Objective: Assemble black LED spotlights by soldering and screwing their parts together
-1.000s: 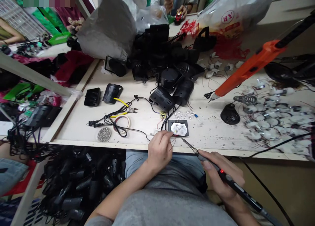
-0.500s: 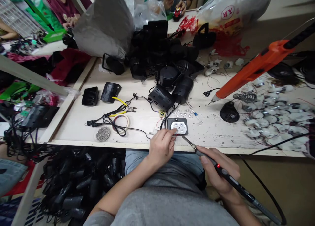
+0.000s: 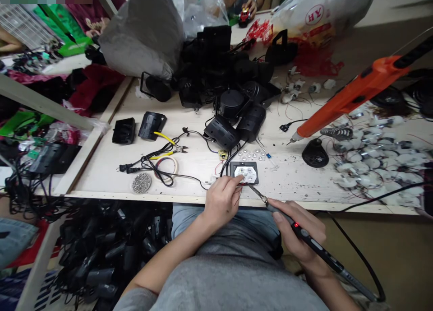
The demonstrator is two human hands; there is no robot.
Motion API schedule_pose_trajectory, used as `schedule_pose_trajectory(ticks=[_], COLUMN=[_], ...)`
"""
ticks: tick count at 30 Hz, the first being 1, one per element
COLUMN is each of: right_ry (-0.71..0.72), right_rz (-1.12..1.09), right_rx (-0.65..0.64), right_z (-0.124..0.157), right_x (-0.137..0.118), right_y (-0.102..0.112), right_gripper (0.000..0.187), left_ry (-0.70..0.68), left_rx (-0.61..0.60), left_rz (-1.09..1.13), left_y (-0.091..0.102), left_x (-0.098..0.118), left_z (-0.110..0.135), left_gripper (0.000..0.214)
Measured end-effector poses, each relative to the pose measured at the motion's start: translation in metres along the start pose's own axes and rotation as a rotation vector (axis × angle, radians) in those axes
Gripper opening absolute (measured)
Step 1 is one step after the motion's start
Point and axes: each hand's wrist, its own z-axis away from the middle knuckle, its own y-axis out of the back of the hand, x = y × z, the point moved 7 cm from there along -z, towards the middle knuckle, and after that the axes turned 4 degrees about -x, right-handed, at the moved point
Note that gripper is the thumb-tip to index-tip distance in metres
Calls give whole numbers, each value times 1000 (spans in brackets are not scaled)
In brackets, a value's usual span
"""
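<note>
"So, how far along does it look?"

"Partway, I'd judge. The white board already lies on the black plate, near the bench's front edge, and clear lenses seem seated on it. Whether the thin red wires at its near side are joined, I can't tell; the fingers hide that spot."

"And the hands?"

"The left hand has its fingers drawn close together, one fingertip on the board; whether it also pinches a wire is too small to see. The right hand is wrapped round the soldering iron, its red light lit and its tip by the plate's near edge."

"What looks undone?"

"The plate sits apart from the black housings on its far side, and a small yellowish circuit board lies uncovered beside them. Loose lenses are grouped just beyond the plate."

"How's the bench?"

"Pale, with dark crumbs towards the right, where white wired parts are heaped. An orange power tool slants in above. On the left are yellow-handled cutters, a tape roll and a round dish of tiny metal pieces."

"And the room?"

"Crowded: plastic bags at the far side, a co-worker's hand on something red and black opposite, and a heap of black parts below, near left."
</note>
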Motion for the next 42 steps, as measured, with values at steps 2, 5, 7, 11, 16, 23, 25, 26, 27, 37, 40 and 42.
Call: schedule_pose_trajectory(ticks=[2, 5, 7, 11, 16, 23, 25, 26, 27, 37, 40, 42], right_ry=[16, 45, 60, 52, 105, 87, 90, 98, 113, 61, -14, -33], right_rz=[-5, -10, -15, -22, 13, 18, 23, 26, 26, -1, 8, 19], right_rx=[17, 52, 58, 64, 64, 60, 68, 72, 78, 86, 85, 85], right_z=[0, 0, 1, 0, -3, -3, -2, -2, -1, 0, 3, 4], right_x=[0, -1, -3, -2, -4, -5, -6, -6, -7, -13, -12, -12], right_y=[-1, -1, -2, -2, -4, -4, -3, -2, -1, 2, 5, 8], right_gripper=[33, 31, 31, 31, 30, 32, 32, 32, 32, 34, 31, 30], left_ry=[6, 8, 1, -5, 10, -13, -18, -18, -18, 9, 14, 29], left_rx=[-6, -16, -21, -48, -86, -115, -115, -115, -117, -166, -183, -179], left_rz=[17, 32, 29, 21, 1, 14, 7, 4, 1, -2, -2, 15], left_y=[-1, -1, -1, -2, -4, -2, -2, -2, -2, -6, -8, -7], left_x=[-1, -2, -2, -2, -4, -3, -3, -3, -3, -7, -7, -8], left_z=[0, 0, 0, -1, -2, -3, -4, -4, -4, -2, -1, 0], left_gripper=[27, 28, 28, 29, 29, 29, 29, 29, 29, 33, 35, 37])
